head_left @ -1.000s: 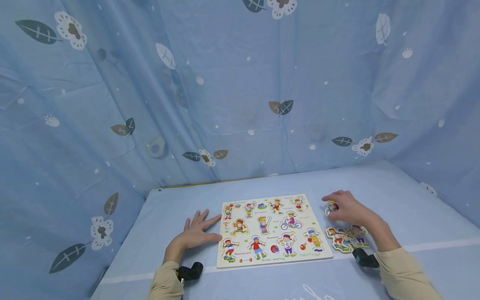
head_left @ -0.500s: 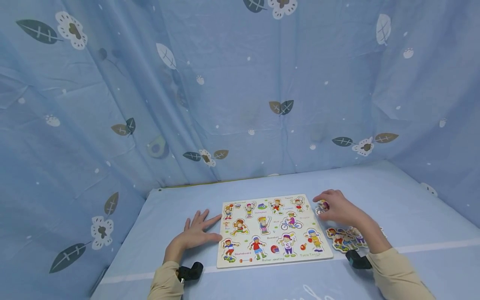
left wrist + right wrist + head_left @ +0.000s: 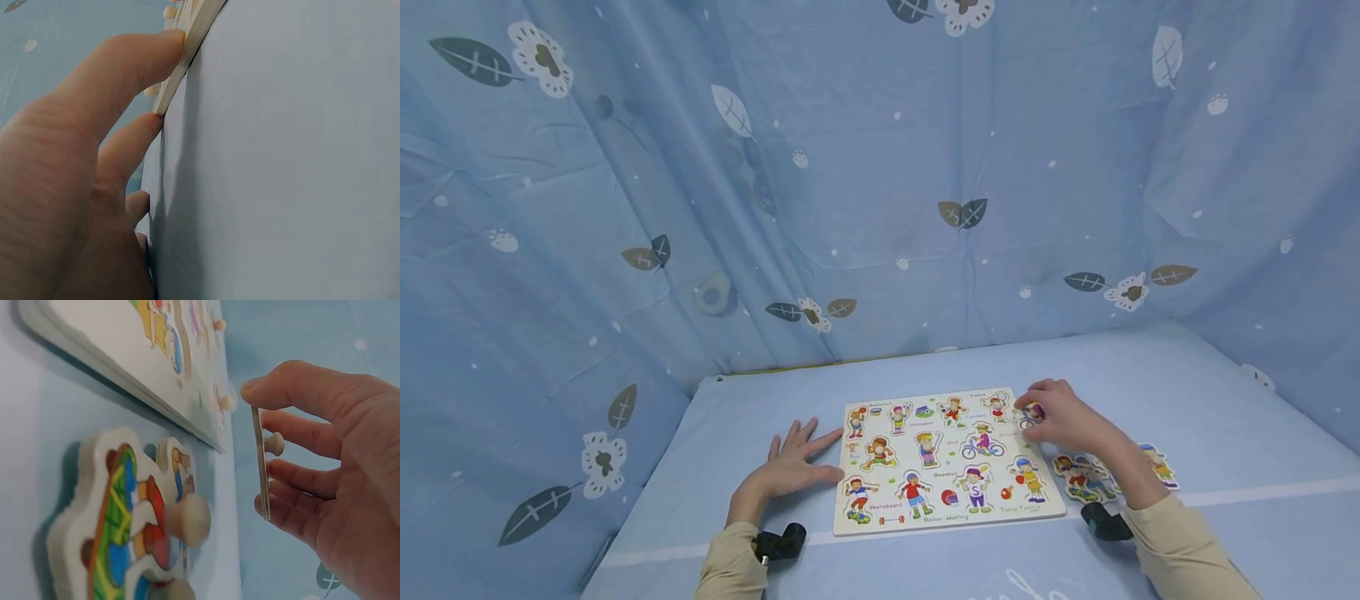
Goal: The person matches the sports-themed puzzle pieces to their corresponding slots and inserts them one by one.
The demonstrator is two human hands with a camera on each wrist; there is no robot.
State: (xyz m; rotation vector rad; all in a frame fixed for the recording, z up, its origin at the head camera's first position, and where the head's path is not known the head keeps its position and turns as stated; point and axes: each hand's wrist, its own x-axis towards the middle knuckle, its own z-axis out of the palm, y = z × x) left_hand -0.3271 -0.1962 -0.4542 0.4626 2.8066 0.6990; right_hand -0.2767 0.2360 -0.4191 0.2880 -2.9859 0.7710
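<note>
Bicycle piece [image 3: 1034, 412] right of puzzle board's [image 3: 1000, 471] bicycle outline [image 3: 983, 448]
Your right hand [image 3: 1062, 421] pinches it; left hand [image 3: 793, 470], spread, touches board's left

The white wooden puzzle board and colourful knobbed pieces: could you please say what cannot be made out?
Head: held wooden bicycle piece, partly behind the right hand.
Left wrist: part of the puzzle board, cut off by top edge.
Right wrist: wooden skateboard piece, cut off by bottom edge.

We are counting one left hand [image 3: 793, 468], one right hand [image 3: 1066, 418], one puzzle board [image 3: 887, 492], eleven large figures [image 3: 914, 495] on it, one bicycle piece [image 3: 1033, 414], two black wrist devices [image 3: 781, 543] and one desk [image 3: 1120, 375]; we are seeing at least three other loose pieces [image 3: 1077, 478], the exact number staying unclear.
</note>
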